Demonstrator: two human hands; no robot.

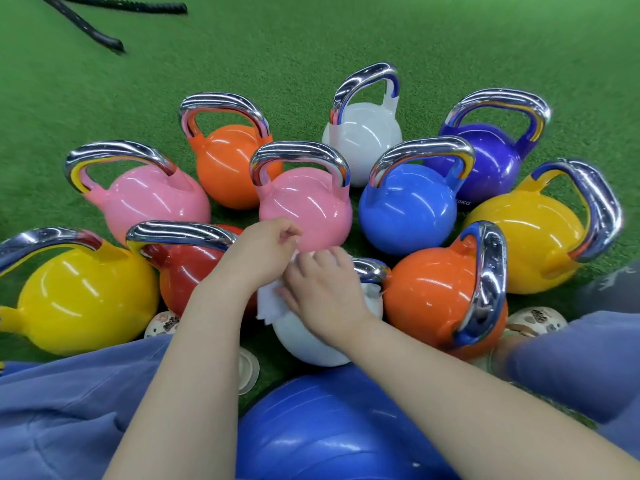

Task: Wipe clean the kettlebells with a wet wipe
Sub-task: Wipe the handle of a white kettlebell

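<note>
Green turf (346,39) fills the floor. At 6 o'clock a blue ball (329,427) sits between the person's blue-clad legs (69,410). Kettlebells cluster at centre, all with chrome handles: yellow ones at 8 (86,299) and 3 o'clock (530,237), pink ones at 9 (149,202) and centre (304,206), orange ones at 11 (225,161) and 4 o'clock (433,299), a red one (187,271) at 8, a white one (363,136) at 12, a blue one (405,209) and a purple one (491,157) at 1–2. The nearest white kettlebell (304,344) lies just below centre. Black ropes (104,36) lie at 11 o'clock. The left hand (266,251) pinches the wipe's (270,303) top edge with curled fingers; the right hand (325,289) grips the wipe too, over that white kettlebell.
</note>
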